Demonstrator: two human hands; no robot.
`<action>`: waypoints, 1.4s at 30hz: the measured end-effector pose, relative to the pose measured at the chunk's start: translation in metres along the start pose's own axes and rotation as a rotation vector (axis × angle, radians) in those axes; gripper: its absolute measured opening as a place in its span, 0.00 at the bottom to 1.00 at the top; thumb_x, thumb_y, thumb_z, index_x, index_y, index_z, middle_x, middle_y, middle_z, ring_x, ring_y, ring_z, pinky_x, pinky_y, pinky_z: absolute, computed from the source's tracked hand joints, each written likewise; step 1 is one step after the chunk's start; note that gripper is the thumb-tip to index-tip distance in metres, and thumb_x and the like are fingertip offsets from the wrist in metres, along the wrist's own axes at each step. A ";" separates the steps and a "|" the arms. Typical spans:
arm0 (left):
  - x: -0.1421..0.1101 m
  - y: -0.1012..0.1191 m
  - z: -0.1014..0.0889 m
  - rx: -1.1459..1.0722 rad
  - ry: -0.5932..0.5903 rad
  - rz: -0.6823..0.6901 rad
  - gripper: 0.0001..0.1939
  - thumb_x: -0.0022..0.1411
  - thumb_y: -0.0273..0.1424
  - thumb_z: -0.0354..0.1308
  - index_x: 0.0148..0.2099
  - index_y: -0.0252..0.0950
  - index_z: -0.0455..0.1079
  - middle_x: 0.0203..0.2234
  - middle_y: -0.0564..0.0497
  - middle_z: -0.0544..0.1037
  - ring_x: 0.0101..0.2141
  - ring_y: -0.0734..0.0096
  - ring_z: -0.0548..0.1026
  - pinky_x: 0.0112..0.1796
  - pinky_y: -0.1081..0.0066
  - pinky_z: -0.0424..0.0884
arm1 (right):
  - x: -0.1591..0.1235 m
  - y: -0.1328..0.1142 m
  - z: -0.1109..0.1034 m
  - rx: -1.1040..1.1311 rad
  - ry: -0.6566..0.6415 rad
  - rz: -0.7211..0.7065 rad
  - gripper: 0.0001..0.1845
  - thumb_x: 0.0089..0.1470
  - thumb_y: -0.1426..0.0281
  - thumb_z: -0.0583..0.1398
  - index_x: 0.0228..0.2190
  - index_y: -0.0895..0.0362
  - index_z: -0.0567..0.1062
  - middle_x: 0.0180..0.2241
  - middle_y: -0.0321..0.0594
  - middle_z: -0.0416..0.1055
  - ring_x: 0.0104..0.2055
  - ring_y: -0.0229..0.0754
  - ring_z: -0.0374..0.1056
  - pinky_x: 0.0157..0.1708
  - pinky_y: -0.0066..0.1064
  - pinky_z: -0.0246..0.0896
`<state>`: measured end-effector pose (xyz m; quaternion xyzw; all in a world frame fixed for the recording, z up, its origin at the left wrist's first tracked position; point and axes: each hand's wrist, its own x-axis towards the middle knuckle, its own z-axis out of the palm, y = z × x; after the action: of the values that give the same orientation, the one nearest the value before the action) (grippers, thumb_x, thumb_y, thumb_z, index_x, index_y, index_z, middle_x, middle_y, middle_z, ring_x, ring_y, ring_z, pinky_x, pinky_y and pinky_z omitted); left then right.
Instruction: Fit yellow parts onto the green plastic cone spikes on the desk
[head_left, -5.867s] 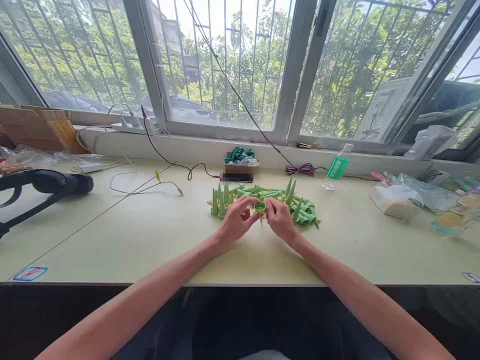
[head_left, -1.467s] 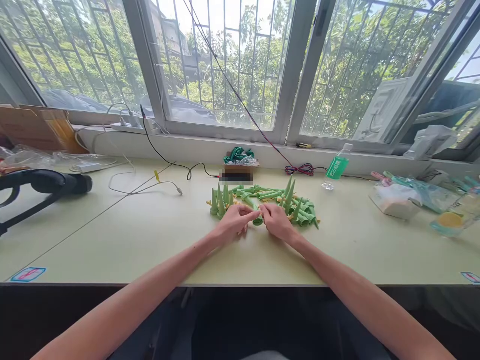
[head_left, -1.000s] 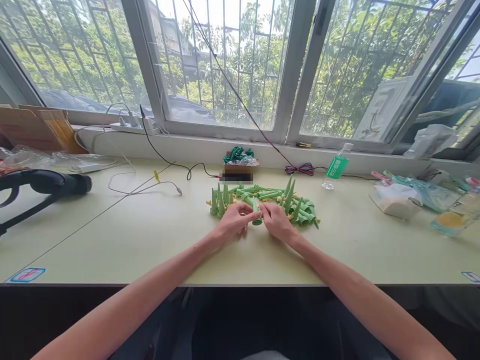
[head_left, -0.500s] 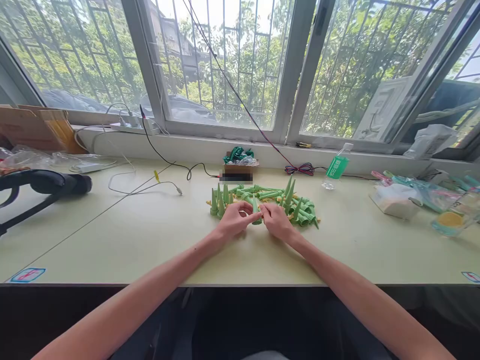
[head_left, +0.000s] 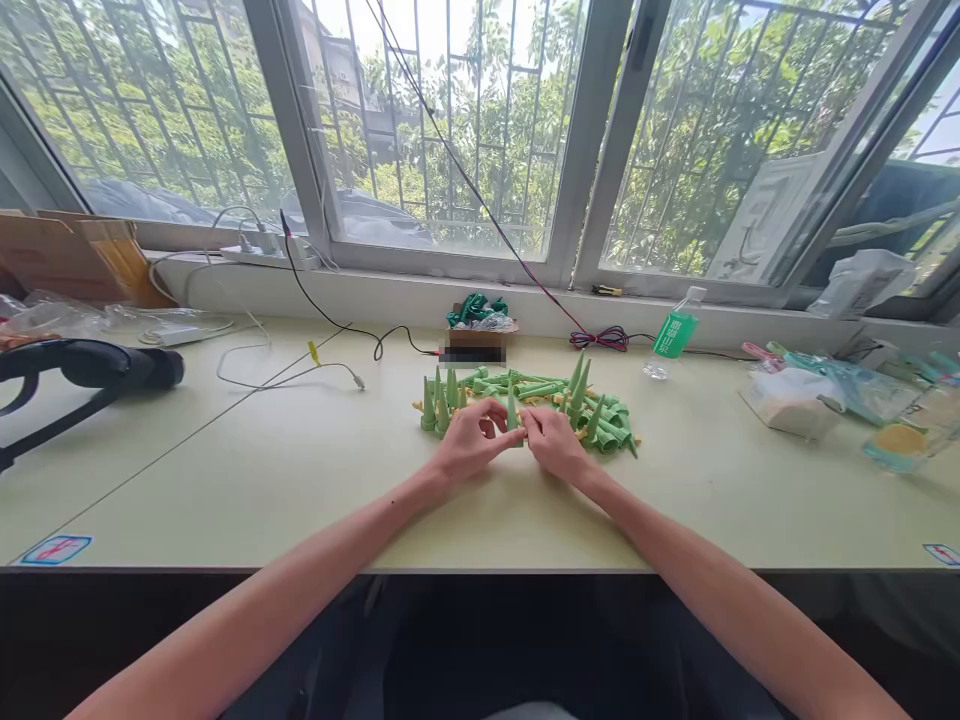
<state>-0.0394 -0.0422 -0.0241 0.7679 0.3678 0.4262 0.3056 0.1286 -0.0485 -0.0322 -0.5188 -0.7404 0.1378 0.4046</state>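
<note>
A slim green plastic cone (head_left: 512,405) stands nearly upright between my hands, tip pointing up. My left hand (head_left: 474,437) curls round it from the left, with the thumb across its lower front. From the right, my right hand (head_left: 553,440) is closed in a pinch against the cone's lower side; whatever is between those fingertips is hidden. Several upright green cones (head_left: 442,402) stand beside my left hand. Behind and right of my right hand, a pile of green cones (head_left: 613,420) lies mixed with small yellow pieces.
Behind the pile is a small cardboard box (head_left: 480,335) with green wrappers. A water bottle (head_left: 675,335) stands to the right, near a white packet (head_left: 796,398). On the left are a white cable (head_left: 289,378) and a black headset (head_left: 90,365). The table's front edge (head_left: 510,571) runs below my forearms.
The cone between my hands has tipped from a slant to nearly upright. My left fingers have shifted slightly around it; my right hand has barely moved.
</note>
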 end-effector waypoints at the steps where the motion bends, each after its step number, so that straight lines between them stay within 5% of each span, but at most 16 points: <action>1: 0.000 0.001 0.000 0.018 0.001 0.011 0.19 0.54 0.44 0.64 0.39 0.35 0.69 0.30 0.51 0.74 0.25 0.76 0.69 0.25 0.75 0.66 | 0.000 0.000 0.000 -0.001 -0.005 0.005 0.20 0.61 0.64 0.47 0.18 0.55 0.56 0.17 0.34 0.57 0.22 0.36 0.50 0.24 0.30 0.43; 10: 0.001 0.004 0.001 0.066 -0.013 0.021 0.17 0.57 0.43 0.61 0.38 0.36 0.65 0.32 0.53 0.72 0.22 0.80 0.64 0.25 0.75 0.65 | 0.000 -0.002 0.000 0.021 0.017 0.028 0.20 0.61 0.64 0.48 0.18 0.55 0.56 0.17 0.34 0.58 0.22 0.36 0.50 0.24 0.29 0.43; 19: 0.002 0.003 0.002 -0.079 -0.232 -0.097 0.16 0.60 0.44 0.57 0.39 0.35 0.69 0.32 0.52 0.72 0.22 0.79 0.68 0.23 0.76 0.65 | -0.001 -0.001 0.001 0.037 0.042 -0.022 0.19 0.62 0.64 0.48 0.20 0.56 0.63 0.19 0.35 0.63 0.23 0.36 0.54 0.25 0.29 0.45; 42: 0.000 -0.004 0.007 0.150 -0.093 0.122 0.08 0.59 0.35 0.57 0.33 0.36 0.64 0.32 0.53 0.65 0.23 0.80 0.67 0.25 0.74 0.65 | 0.000 0.002 0.001 -0.030 0.034 -0.038 0.20 0.62 0.65 0.48 0.19 0.56 0.63 0.19 0.35 0.62 0.23 0.36 0.53 0.25 0.29 0.45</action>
<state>-0.0345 -0.0418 -0.0302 0.8286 0.3368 0.3790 0.2374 0.1292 -0.0481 -0.0338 -0.5128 -0.7452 0.1103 0.4118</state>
